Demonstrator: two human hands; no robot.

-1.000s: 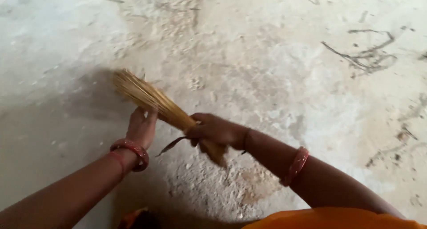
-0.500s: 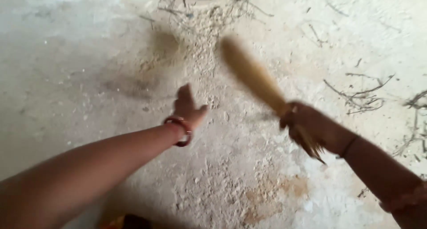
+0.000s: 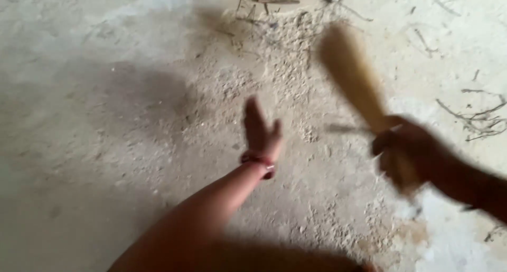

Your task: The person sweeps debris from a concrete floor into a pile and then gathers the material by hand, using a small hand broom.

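Over dusty floor (image 3: 105,145), right hand (image 3: 409,153) fingers clenched round broom (image 3: 351,76), left hand (image 3: 261,132) fingers outstretched, empty

you see soft, even daylight on the concrete floor (image 3: 105,145), with a broad dim shadow at left. motion blur smears your right hand (image 3: 409,153) and the broom (image 3: 351,76).

Head view, steeply down, floor (image 3: 105,145) near

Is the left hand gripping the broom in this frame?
No. The left hand is stretched out flat and empty above the floor, while only the right hand holds the broom.
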